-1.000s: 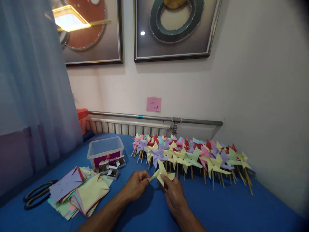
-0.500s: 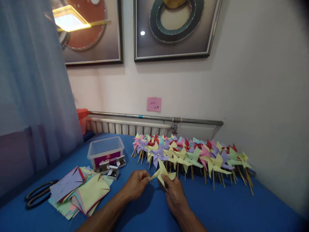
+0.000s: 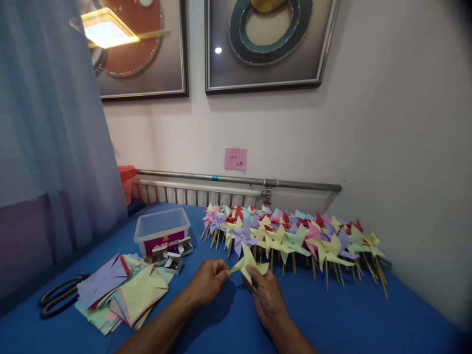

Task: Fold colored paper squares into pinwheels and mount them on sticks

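Observation:
A yellow paper pinwheel (image 3: 248,263) is held between both hands just above the blue table (image 3: 354,319). My left hand (image 3: 207,281) pinches its left tip with fingers closed. My right hand (image 3: 266,291) grips the pinwheel from below and behind, thumb on the paper. Whether a stick is attached is hidden by the fingers. Beyond the hands lies a long row of finished pinwheels (image 3: 291,236) in yellow, green, purple, pink and red, on wooden sticks.
A stack of cut coloured paper squares (image 3: 123,292) lies at the left, with black scissors (image 3: 59,295) beside it. A clear plastic box (image 3: 161,228) and small open pin boxes (image 3: 172,255) stand behind. A radiator (image 3: 191,194) and wall close the far side.

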A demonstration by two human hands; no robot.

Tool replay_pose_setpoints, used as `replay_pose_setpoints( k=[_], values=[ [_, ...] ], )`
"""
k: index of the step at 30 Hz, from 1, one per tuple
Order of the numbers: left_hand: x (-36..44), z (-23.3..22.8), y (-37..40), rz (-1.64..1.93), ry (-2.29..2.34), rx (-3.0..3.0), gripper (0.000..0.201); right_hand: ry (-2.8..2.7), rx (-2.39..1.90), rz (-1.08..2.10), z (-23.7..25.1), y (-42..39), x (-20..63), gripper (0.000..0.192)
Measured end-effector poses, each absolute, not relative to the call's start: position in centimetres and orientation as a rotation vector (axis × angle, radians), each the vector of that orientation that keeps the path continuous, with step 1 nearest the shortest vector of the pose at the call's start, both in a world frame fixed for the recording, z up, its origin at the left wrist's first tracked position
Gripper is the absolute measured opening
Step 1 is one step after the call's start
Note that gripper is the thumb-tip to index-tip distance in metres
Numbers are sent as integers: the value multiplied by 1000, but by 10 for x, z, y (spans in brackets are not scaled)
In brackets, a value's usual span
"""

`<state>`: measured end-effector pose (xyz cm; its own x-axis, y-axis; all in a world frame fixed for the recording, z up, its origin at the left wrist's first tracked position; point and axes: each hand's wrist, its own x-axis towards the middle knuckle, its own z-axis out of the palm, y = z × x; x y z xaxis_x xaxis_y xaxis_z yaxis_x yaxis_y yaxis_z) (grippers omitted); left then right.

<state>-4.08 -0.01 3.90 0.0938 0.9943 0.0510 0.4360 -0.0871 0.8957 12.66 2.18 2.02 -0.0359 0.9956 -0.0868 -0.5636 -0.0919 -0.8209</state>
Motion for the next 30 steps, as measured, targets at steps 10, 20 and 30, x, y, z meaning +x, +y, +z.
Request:
replay_pose_setpoints(
  k=[10, 20, 30],
  values=[
    [-43, 32, 4, 980, 1392, 1632, 18, -685, -814, 1528, 23, 20, 127, 34],
    [-40, 38, 0, 975, 1433, 1636, 19, -701, -829, 1504, 21, 22, 127, 34],
    [-42, 34, 1, 996, 1385, 1649, 17, -679, -810, 1518, 22, 21, 127, 34]
  ],
)
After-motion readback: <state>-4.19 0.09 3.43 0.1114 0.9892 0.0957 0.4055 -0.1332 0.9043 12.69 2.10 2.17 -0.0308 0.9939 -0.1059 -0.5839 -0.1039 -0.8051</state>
